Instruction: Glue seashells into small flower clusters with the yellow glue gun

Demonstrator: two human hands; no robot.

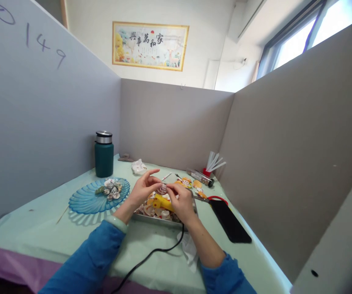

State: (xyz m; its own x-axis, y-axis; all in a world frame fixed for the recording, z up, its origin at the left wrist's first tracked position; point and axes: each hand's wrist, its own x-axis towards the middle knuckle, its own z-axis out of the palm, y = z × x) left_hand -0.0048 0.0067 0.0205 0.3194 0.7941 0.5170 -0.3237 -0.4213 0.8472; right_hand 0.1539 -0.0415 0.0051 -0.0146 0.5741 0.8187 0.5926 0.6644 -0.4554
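Between the fingertips of both hands is a small ridged seashell (162, 188), whitish with purplish-brown bands. My left hand (145, 188) pinches its left side with thumb and a finger, while another finger stretches out above. My right hand (180, 201) has its fingertips closed on the right side of the shell. Directly beneath them, a yellow glue gun (162, 202) lies on a metal tray (163, 222) heaped with shells. From the tray a black cord (151, 253) runs toward the table's front edge. To the left, a blue scalloped glass plate (84, 200) bears a cluster of shells (112, 188).
A teal bottle (104, 155) stands behind the plate. Scissors with red handles (218, 199) and a black phone (231, 220) lie at right. White sticks in a red holder (214, 162), a clear tube (200, 177) and orange shells (198, 183) sit farther back. Grey partitions (176, 122) enclose the table.
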